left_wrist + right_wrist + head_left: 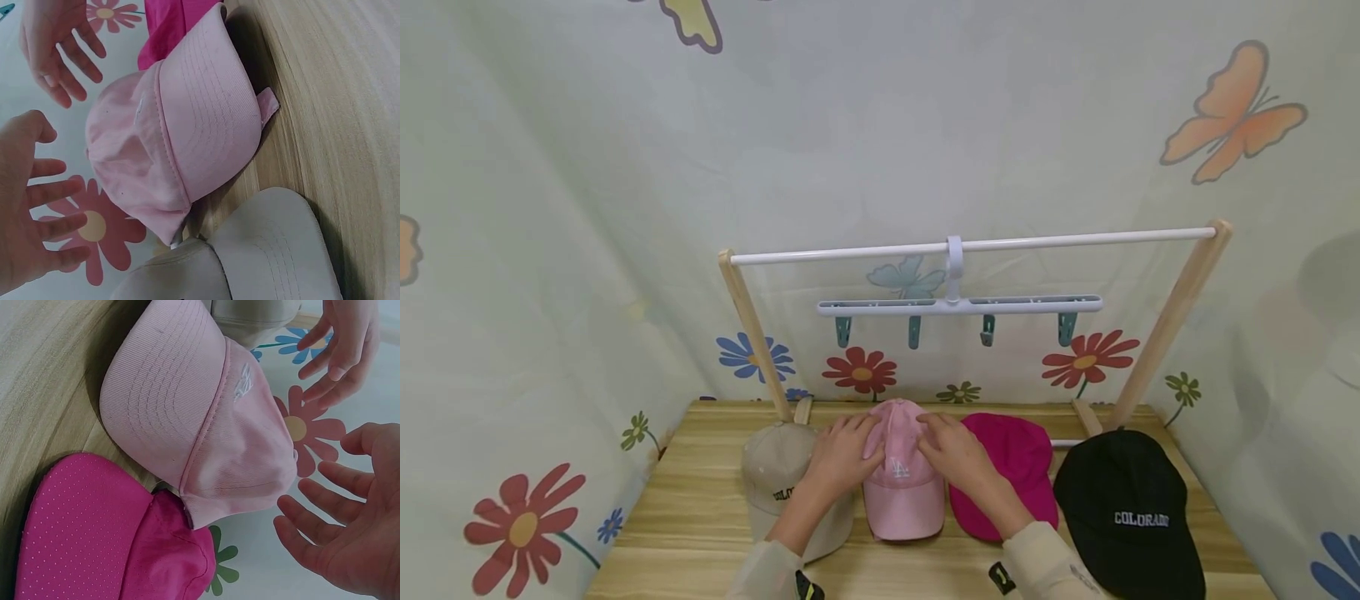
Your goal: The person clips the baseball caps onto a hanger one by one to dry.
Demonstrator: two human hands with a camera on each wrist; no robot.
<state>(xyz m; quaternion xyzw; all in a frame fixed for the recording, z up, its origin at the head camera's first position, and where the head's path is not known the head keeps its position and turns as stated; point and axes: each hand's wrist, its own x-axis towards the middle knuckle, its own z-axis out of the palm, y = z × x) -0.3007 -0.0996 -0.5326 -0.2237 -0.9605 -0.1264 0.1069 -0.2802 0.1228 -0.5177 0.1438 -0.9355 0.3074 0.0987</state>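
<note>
A light pink baseball cap (904, 508) with white "LA" letters sits on the wooden table, brim toward me. My left hand (844, 454) hovers by its left side and my right hand (958, 454) by its right. Both wrist views show the fingers spread, with a gap between them and the pink crown (128, 140). Neither hand holds anything. Partly under my left forearm lies a beige cap (775, 467) with dark lettering. A magenta cap (1018, 458) is partly covered by my right forearm; its brim (81, 531) has small white dots.
A black "COLORADO" cap (1127, 500) lies at the right end of the table (700, 500). Behind the caps stands a wooden rack with a white rail (850, 251). From it hangs a white hanger (887, 308) with several green clips (914, 332). A patterned curtain (587, 167) closes off the back.
</note>
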